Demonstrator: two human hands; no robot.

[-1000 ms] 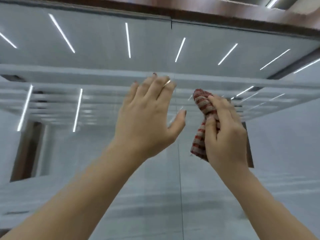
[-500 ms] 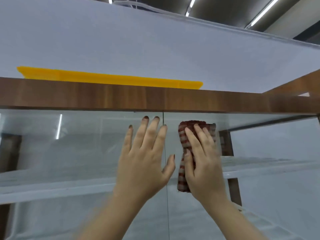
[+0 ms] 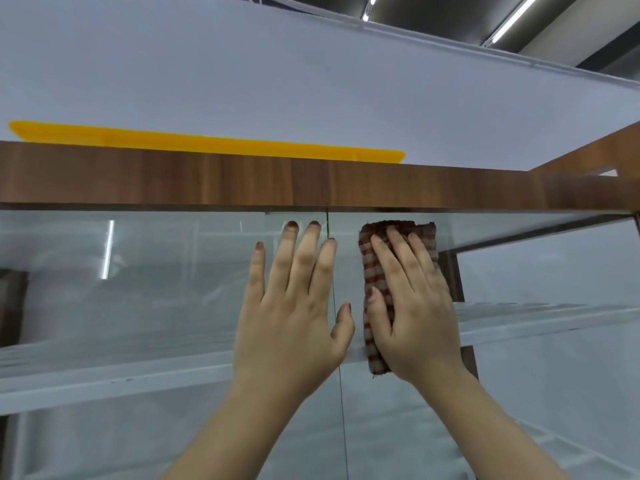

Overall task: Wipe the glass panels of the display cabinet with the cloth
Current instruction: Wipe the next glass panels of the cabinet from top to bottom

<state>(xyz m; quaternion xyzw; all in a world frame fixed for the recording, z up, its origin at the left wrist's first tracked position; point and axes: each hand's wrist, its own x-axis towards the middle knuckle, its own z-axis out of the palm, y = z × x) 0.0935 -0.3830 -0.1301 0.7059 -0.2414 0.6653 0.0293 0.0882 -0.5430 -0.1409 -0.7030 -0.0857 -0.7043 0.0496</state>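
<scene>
The right hand (image 3: 415,306) lies flat on a folded cloth (image 3: 375,271) with red and beige stripes and presses it against the right glass panel (image 3: 512,278) of the display cabinet (image 3: 242,178). The fingers (image 3: 384,258) of this hand are stretched out over the cloth and point up, and the thumb lies on the left edge of the cloth, so the hand pins the cloth to the glass more than it grips it. The top edge of the cloth is just under the wooden top rail of the cabinet, and its lower end comes out below the heel of the hand. The left hand (image 3: 291,306) is open, with the fingers spread and pointing up, and it appears to rest flat on the left glass panel (image 3: 138,289). It holds nothing. The thin dark seam (image 3: 334,299) where the two panels meet runs vertically between the two hands, close to the index finger and thumb of the left hand. Both hands are near each other, but they do not touch. Behind the glass a white shelf (image 3: 104,372) crosses the cabinet at about the height of the wrists. On top of the cabinet, behind the wooden rail, lies a long yellow strip (image 3: 207,143) in front of a pale wall (image 3: 311,81).
</scene>
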